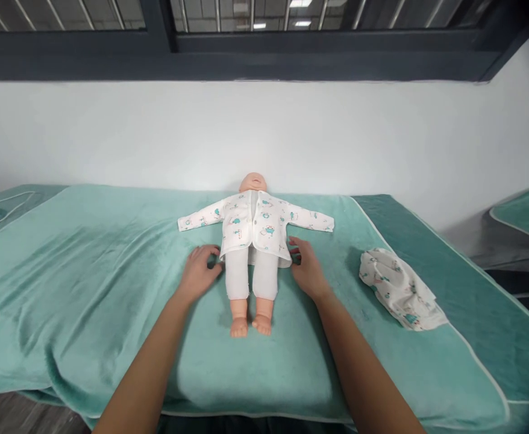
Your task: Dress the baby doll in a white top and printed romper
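A baby doll (253, 182) lies on its back, head towards the wall and bare feet towards me. It wears a white long-sleeved baby jacket (269, 226) with a green and orange print, and white legwear. The jacket's front edges meet near the middle, and its sleeves stretch out to both sides. At the hem's left corner, my left hand (200, 272) has its thumb and fingers closed on the cloth edge. My right hand (307, 269) pinches the opposite side of the hem, fingers curled. Both forearms reach in from below, either side of the doll's legs.
A crumpled printed white garment (400, 289) lies to the right on the bed. Green plush covers (111, 277) spread over the bed, with folds at the left. Behind the doll rises a white wall (156, 132) below a dark window frame (291, 57).
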Available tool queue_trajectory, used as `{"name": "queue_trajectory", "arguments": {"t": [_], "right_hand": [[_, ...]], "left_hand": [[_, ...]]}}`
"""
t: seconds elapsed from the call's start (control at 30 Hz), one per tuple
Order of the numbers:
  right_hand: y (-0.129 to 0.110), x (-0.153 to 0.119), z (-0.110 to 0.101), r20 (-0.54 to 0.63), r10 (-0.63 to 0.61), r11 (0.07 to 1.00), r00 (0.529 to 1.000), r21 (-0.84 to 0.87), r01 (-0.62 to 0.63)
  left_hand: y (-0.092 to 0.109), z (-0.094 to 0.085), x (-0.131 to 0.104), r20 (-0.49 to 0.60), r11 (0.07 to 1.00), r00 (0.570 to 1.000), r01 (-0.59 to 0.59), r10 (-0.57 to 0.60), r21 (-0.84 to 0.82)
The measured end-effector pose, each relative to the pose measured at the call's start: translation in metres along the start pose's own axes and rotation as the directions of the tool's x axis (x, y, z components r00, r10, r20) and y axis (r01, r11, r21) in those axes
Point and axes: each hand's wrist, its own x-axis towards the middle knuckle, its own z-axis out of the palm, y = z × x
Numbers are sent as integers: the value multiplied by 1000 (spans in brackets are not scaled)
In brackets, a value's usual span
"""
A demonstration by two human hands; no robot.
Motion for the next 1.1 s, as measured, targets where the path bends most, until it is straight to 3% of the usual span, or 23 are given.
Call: {"name": "queue_trajectory", "arguments": {"t": [0.13,0.33,0.53,0.73,1.0,1.1], "right_hand": [[-21,-25,-2,89,-44,999,995,-26,46],[-20,-25,2,-109,69,994,992,-74,-77],[-16,-25,-1,-234,99,987,967,-98,-125],[-18,-27,-1,-255,101,981,962,-134,-138],[-23,-33,-1,-228,139,965,964,-186,-184],[-24,-36,0,-235,125,969,964,-180,-170]], "left_hand": [[9,1,-3,19,994,999,-35,33,103],[10,8,-1,-2,967,997,-74,77,244],[12,4,-13,44,966,995,-102,94,237],[15,2,-19,29,971,996,-83,78,225],[14,4,-20,-33,986,999,11,-5,169],[17,4,-21,-140,997,990,18,-7,79]]}}
